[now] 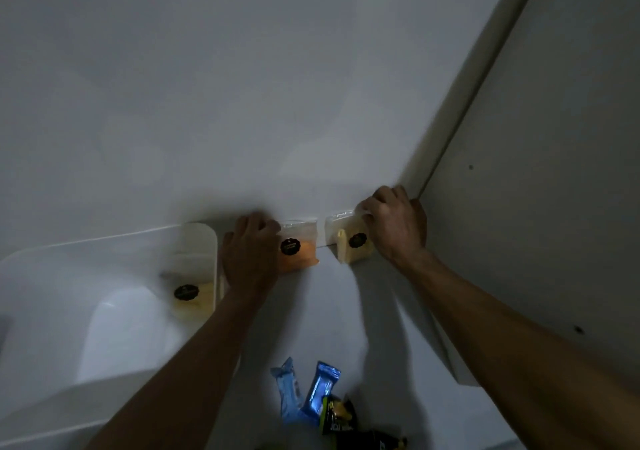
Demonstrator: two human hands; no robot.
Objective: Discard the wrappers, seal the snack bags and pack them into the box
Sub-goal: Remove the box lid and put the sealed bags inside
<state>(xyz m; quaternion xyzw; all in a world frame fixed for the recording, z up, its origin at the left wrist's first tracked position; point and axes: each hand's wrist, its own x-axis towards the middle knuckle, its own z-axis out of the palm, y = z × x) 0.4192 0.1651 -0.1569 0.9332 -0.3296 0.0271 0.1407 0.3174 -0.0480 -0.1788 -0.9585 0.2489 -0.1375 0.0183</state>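
Two clear snack bags with round black labels stand against the wall. My left hand [250, 253] grips the left side of the bag with orange contents [300, 247]. My right hand [394, 228] grips the upper right of the bag with pale yellow contents [348, 239]. A third labelled bag [189, 293] lies inside the white plastic box [104, 276] at the left. Two blue wrappers [304, 392] and a black and yellow wrapper [337, 415] lie on the white tabletop near the bottom edge.
A white wall rises right behind the bags. A white cabinet side [519, 241] and its cream edge strip [460, 103] close off the right. The scene is dim.
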